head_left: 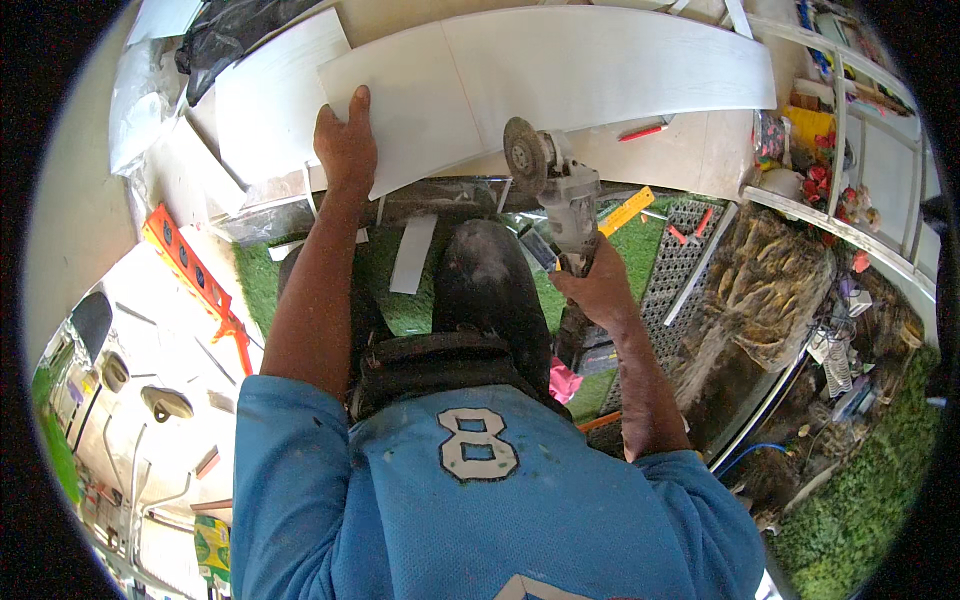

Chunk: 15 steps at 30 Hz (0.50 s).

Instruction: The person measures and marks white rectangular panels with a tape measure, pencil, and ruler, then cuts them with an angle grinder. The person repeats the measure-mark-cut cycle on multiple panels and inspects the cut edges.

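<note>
A long white panel (pixel 610 60) lies across the far side of the work surface, with a thin reddish line drawn over it. My left hand (pixel 346 148) grips its near left edge, thumb on top; the other fingers are mostly hidden. In my right hand (pixel 598 285) is a dusty grey angle grinder (pixel 573 205), held by its rear body. Its round disc (pixel 525 156) faces the panel's near edge, just right of the line. From this angle I cannot tell whether the disc touches the panel.
Another white panel (pixel 275 105) lies at left. A red pencil-like marker (pixel 642 132) sits beyond the grinder, and a yellow ruler-like strip (pixel 626 210) beside it. An orange power strip (pixel 187 265) stands left. A perforated metal plank (pixel 672 250) and white metal frame (pixel 830 225) are right.
</note>
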Motion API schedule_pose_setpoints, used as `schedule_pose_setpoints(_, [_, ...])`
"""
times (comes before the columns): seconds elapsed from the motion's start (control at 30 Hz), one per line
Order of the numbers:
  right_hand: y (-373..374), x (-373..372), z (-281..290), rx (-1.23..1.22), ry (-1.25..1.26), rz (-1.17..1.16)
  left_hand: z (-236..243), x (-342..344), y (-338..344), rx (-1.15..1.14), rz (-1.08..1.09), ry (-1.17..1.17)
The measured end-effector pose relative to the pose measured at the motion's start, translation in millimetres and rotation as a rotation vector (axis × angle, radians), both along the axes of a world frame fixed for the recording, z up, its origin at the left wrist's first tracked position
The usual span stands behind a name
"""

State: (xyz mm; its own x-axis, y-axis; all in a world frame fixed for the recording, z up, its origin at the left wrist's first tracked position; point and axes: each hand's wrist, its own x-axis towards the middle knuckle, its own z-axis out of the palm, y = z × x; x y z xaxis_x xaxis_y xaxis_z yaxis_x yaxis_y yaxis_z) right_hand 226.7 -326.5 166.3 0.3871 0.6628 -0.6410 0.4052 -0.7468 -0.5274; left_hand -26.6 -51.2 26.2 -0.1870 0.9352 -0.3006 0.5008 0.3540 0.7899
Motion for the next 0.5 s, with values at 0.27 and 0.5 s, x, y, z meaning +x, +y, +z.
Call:
schedule_pose_setpoints(0.27, [0, 4, -6, -0.026, -0.039, 0.072, -4, -1, 1, -0.016, -0.005, 0.038])
schedule_pose_setpoints(0.5, [-2, 7, -14, -0.040, -0.037, 0.105, -7, -2, 0, -0.012, -0.014, 0.011])
